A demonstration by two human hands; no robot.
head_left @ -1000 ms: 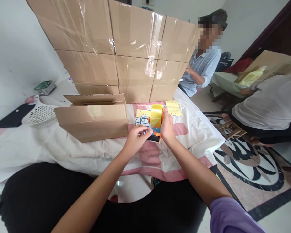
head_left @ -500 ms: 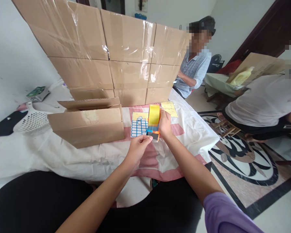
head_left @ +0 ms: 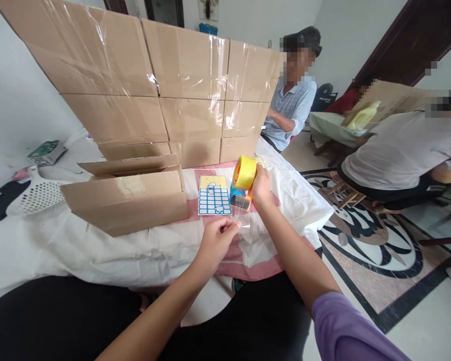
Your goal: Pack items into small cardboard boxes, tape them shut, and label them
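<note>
My right hand (head_left: 261, 184) grips an orange tape dispenser (head_left: 241, 198) carrying a yellow tape roll (head_left: 244, 172), held just above the table. My left hand (head_left: 216, 238) is nearer to me, its fingers pinched on the free end of a clear tape strip (head_left: 244, 220) stretched out from the dispenser. A sheet of blue-bordered labels (head_left: 214, 195) lies flat beside the dispenser. An open cardboard box (head_left: 128, 198) lies on its side to the left of my hands.
A wall of taped cardboard boxes (head_left: 154, 85) stands at the back of the cloth-covered table (head_left: 60, 240). A white perforated scoop (head_left: 35, 195) lies far left. Two other people sit to the right, one by the table's far corner (head_left: 289, 105), one in white (head_left: 402, 150).
My left hand has drawn back toward me, pulling a length of tape out of the dispenser. The dispenser shifted slightly away and to the right, uncovering the label sheet.
</note>
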